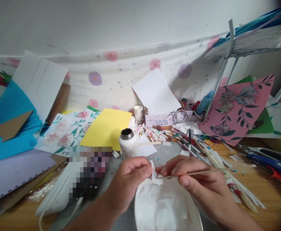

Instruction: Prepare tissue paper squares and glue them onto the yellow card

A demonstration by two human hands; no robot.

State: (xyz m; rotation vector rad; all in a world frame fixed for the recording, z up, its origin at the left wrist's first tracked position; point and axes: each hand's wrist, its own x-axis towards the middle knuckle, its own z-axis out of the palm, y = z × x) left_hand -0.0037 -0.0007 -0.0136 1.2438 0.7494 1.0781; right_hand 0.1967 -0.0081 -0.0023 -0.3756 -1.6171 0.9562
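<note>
My left hand [132,176] is closed in a pinch on a small piece of thin white paper [157,180]. In my right hand [199,178] is a thin, light wooden stick [203,172], gripped between thumb and fingers. Its left tip meets the paper, while the other end points right across the table. Both hands are over the far rim of a white bowl [137,208], which has more thin white paper lying in it. The stick's far right end is blurred.
A white bottle without a lid [127,146] stands behind my left hand. A phone [94,173] leans at the left on a white stand. Several markers [198,144] are scattered behind my right hand. Blue-handled scissors [265,162] lie at the right, below a pink flower card [241,112].
</note>
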